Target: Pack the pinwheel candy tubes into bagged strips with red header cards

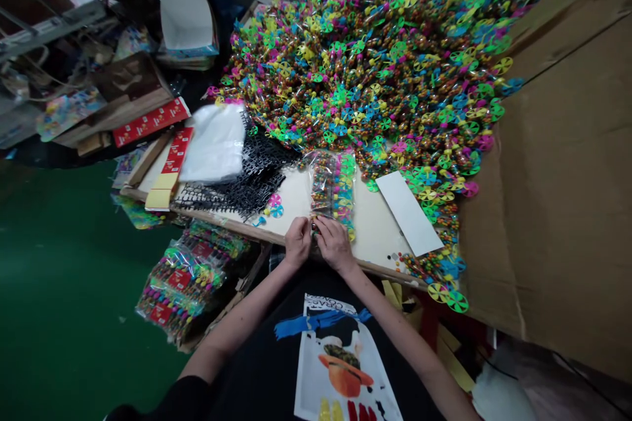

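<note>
A clear plastic bag (332,181) lies flat on the table in front of me. Inside it, candy-filled tubes with small coloured fan tops are lined up, the fans on the right side. My left hand (298,241) is closed at the bag's near left corner, fingertips pinched together. Right beside it, my right hand (334,243) is also closed, its fingers bent over the bag's near edge. The fingertips of both hands almost meet, and the pinched edge between them is mostly hidden. A white card strip (409,212) lies to the right of the bag.
A large heap of fan-topped candy tubes (365,66) fills the table's back. Left are white plastic bags (214,141), black netting (257,174) and red-yellow card strips (172,168). A tall cardboard box (557,164) stands right. Packed bags (185,276) are stacked below left.
</note>
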Action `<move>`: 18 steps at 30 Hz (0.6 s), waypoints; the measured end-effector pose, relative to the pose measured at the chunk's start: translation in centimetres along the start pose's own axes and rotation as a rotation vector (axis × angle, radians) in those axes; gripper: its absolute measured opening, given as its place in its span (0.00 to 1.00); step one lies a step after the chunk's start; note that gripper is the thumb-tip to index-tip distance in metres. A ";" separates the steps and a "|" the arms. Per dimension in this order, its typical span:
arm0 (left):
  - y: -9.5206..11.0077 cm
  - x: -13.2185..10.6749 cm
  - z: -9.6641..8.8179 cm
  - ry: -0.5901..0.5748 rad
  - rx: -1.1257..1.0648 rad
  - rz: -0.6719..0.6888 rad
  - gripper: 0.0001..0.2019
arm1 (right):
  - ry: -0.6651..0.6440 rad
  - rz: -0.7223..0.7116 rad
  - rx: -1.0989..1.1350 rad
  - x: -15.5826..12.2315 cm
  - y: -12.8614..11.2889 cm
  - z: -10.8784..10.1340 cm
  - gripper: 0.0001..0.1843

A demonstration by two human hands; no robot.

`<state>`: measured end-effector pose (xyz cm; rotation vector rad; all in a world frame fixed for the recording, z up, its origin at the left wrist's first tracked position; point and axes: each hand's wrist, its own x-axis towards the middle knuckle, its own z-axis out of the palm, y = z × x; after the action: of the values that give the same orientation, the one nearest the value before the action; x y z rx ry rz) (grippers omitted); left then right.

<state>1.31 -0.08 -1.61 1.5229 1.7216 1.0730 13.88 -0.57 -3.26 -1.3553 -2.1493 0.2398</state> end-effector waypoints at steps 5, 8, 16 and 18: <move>-1.5 -2.4 -1.5 -0.087 0.168 0.111 0.12 | 0.071 0.024 0.030 0.4 -0.1 0.0 0.17; -2.0 -2.7 -1.9 -0.042 0.238 0.021 0.09 | 0.156 0.011 0.047 -1.2 0.4 -1.0 0.12; -0.4 -1.2 -1.4 -0.121 0.318 -0.148 0.15 | 0.203 0.462 0.058 -3.7 3.3 -1.9 0.22; -0.1 -1.1 -1.5 -0.144 0.322 -0.144 0.15 | 0.150 0.482 0.170 -3.3 4.0 -1.9 0.20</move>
<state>0.13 -1.47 -1.04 1.5934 1.9354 0.6192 19.11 -1.88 -4.72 -1.7119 -1.6165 0.4784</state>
